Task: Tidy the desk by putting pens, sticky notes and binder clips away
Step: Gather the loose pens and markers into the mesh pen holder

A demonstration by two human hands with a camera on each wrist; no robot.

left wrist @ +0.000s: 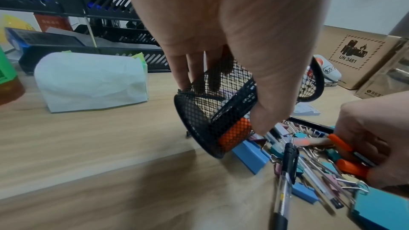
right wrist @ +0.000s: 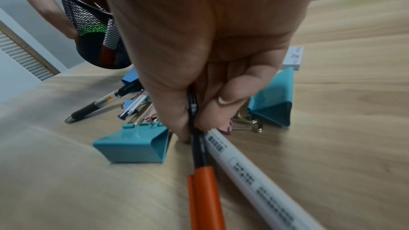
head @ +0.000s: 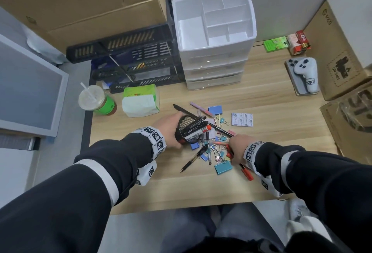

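My left hand [head: 171,129] grips a black mesh pen cup [head: 186,132], tilted with its mouth toward the right and several markers and pens sticking out. In the left wrist view the thumb and fingers wrap the pen cup [left wrist: 210,111]. My right hand [head: 238,146] holds a bundle of pens [head: 246,172] low over the pile: two with orange caps [right wrist: 205,190] and a white one [right wrist: 250,172]. Colored binder clips [head: 217,152] and a black gel pen [head: 194,158] lie between my hands. Teal clips [right wrist: 132,144] flank the right hand [right wrist: 210,59]. A sticky-note pad [head: 242,119] lies further right.
A white drawer organizer [head: 213,65] with open top compartments stands at the back. Black file trays [head: 130,61], a tissue pack [head: 141,101] and a drink cup [head: 94,99] are at the left. A controller [head: 304,75] and cardboard boxes [head: 342,51] sit at the right.
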